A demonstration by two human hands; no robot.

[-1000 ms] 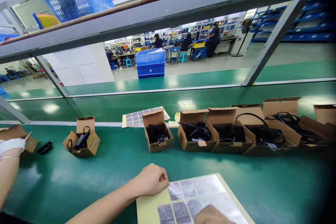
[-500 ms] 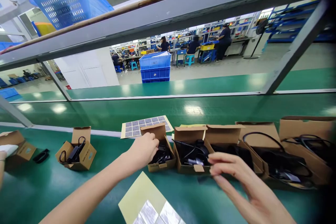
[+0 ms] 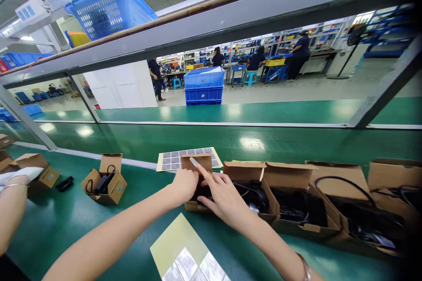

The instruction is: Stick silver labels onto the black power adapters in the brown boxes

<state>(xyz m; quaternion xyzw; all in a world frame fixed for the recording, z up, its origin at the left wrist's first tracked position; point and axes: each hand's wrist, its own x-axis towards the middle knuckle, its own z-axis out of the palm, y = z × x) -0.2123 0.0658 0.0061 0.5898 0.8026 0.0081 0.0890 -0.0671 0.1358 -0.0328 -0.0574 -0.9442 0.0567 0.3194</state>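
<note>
My left hand (image 3: 185, 185) is closed at the left side of a small cardboard box (image 3: 203, 160); its fingertips are hidden, so what they grip does not show. Reaching across the same box, my right hand (image 3: 226, 191) has its fingers stretched out and the thumb apart, low over the black contents. A pale shiny strip shows at its index fingertip; I cannot tell whether it is a label or the nail. Below my hands lies a yellowish backing sheet (image 3: 171, 239) with silver labels (image 3: 187, 263). Behind the box is a sheet of printed grey labels (image 3: 168, 158).
Open boxes with black cables stand in a row to the right, including one box (image 3: 303, 202). Another open box (image 3: 110, 182) and a black coiled cable (image 3: 65, 184) are at left. Another person's arm (image 3: 15, 210) reaches in there. A shelf beam (image 3: 211, 22) crosses above.
My right hand has swung left from the neighbouring boxes to the box beside my left hand. My left hand stays at that box. The view has shifted slightly.
</note>
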